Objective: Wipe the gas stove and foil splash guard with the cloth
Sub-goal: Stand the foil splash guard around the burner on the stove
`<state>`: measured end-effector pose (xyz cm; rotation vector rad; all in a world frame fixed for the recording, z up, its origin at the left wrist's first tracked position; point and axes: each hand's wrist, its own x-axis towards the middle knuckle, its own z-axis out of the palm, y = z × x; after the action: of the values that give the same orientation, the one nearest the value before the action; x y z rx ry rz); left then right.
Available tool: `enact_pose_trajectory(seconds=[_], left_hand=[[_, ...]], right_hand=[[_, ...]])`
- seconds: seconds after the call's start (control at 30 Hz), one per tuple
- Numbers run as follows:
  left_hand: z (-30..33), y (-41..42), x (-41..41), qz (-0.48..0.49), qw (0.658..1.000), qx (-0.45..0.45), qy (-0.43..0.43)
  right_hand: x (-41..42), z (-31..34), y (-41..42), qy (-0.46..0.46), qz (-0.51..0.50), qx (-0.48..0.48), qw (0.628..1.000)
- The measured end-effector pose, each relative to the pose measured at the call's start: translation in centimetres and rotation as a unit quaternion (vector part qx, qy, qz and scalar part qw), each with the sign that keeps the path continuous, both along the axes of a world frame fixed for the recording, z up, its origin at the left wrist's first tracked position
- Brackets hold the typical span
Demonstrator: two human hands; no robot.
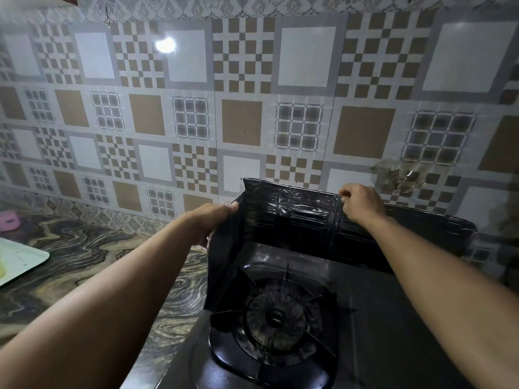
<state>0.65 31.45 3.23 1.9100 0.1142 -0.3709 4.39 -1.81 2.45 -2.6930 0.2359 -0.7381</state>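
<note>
A dark gas stove [373,310] fills the lower right, with a round burner [276,318] under a black pan support. A dark, embossed foil splash guard [292,217] stands folded around the stove's back and left side. My left hand [213,220] grips the guard's left panel at its upper edge. My right hand [361,202] pinches the top edge of the back panel. No cloth shows in view.
A marbled countertop [84,254] stretches left of the stove. A pale green tray [19,259] lies at the left edge, with a pink object [9,220] behind it. A patterned tile wall [241,108] rises close behind the stove, damaged at one spot [401,175].
</note>
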Motion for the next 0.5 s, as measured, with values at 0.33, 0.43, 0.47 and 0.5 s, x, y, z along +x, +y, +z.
enact_pose_trajectory(seconds=[0.33, 0.43, 0.47, 0.5], left_hand=[[-4.5, 2.3, 3.6, 0.016, 0.999, -0.047, -0.017], [-6.3, 2.1, 5.1, -0.014, 0.997, -0.078, -0.007], [-5.9, 1.5, 4.6, -0.012, 0.996, -0.084, -0.018], [-5.6, 1.3, 4.2, -0.013, 0.996, -0.084, -0.039]], right_hand=[[0.7, 0.3, 1.0, 0.020, 0.002, -0.023, 1.000], [1.3, 0.6, 1.7, 0.035, 0.009, -0.032, 0.999], [1.5, 0.6, 1.9, 0.041, 0.011, -0.037, 0.998], [1.7, 0.6, 2.1, 0.044, 0.014, -0.041, 0.998]])
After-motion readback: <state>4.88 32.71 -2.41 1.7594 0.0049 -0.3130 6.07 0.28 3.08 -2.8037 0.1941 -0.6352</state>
